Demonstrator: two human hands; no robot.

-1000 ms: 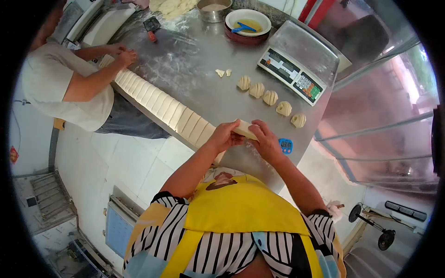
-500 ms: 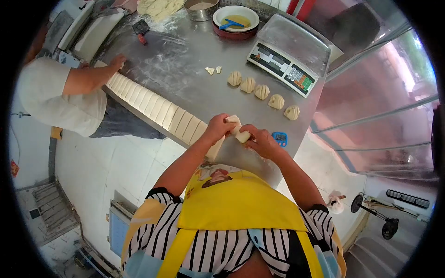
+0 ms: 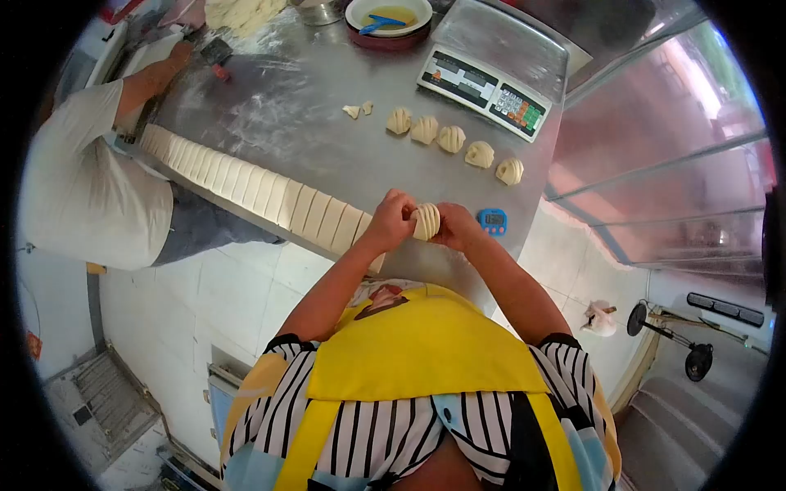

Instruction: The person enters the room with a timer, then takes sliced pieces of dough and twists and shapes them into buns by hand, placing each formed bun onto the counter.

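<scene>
Between my two hands is a piece of dough with several ridged strands showing across it. My left hand grips its left end, fingers closed. At the other end my right hand has its fingers closed on the same piece; some fingertips are hidden. To the left runs a long row of cut dough strips along the table's near edge, its near end beside my left wrist. Beyond my hands several twisted dough pieces lie in a slanting line on the metal table.
A digital scale stands at the back right, with a white bowl left of it. A blue timer lies right of my hand. Two dough scraps and a scraper rest farther back. A co-worker stands at left.
The dough between my hands went from a stretched, folded strip to a compact ridged bundle. The co-worker's hand moved from the strip row to farther back. The view shifted slightly.
</scene>
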